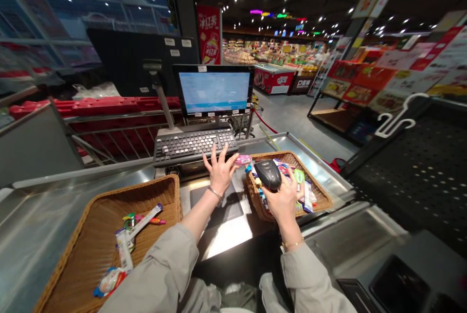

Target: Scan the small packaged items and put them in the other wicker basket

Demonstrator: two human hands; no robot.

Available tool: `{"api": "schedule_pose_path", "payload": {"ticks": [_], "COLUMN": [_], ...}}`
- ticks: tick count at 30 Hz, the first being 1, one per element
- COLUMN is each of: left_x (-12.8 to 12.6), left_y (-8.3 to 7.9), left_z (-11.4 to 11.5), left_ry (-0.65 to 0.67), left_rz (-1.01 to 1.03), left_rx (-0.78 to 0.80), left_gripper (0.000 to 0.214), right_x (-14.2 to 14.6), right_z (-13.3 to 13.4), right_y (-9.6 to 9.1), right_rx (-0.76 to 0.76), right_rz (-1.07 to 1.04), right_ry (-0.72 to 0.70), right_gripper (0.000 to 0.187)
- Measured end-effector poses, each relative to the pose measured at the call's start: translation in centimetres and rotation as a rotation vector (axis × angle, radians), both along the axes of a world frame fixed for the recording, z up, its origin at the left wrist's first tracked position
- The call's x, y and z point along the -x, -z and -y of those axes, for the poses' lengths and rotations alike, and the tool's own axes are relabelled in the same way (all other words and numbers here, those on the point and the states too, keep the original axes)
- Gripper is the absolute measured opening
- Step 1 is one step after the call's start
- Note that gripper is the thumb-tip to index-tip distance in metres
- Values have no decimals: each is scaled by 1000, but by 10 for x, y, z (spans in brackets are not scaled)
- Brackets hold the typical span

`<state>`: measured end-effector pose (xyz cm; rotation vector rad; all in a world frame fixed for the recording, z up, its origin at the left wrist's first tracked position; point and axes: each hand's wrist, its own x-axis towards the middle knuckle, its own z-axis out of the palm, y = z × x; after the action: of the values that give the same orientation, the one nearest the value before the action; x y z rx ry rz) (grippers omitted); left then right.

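On a brushed-steel supermarket checkout counter (65, 191), the brown wicker basket (87, 235) at its left holds a few bright snack packets (124, 249); the brown wicker basket (321, 196) at its right is fuller. My left hand (221, 172) hovers open, fingers spread; my right hand (284, 201) clamps a black handheld scanner (268, 174).

Person is wearing loose pale grey sleeves (160, 264)
Silver link bracelet (215, 195) is circling the left wrist (212, 201), thin gold chain bracelet (293, 244) the right wrist (290, 228).
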<state>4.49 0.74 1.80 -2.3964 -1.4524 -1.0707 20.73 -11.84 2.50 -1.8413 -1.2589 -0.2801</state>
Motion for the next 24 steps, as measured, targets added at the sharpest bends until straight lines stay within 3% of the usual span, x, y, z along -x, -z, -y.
{"api": "schedule_pose_path", "payload": {"ticks": [12,19,24], "left_x": [-54,-78,-85], "left_y": [8,22,31], "left_z": [11,28,43], "left_ry": [201,346,419], "left_rz": [-40,-83,-107], "left_rx": [36,39,70], "left_gripper": [37,37,39], "right_x": [-55,-70,-73], "right_z": [16,30,36], "right_y": [20,21,21], "right_rx": [-39,-21,-18], "right_rz": [-78,-139,-141], "right_ry": [294,385,418], "right_gripper": [42,50,45]}}
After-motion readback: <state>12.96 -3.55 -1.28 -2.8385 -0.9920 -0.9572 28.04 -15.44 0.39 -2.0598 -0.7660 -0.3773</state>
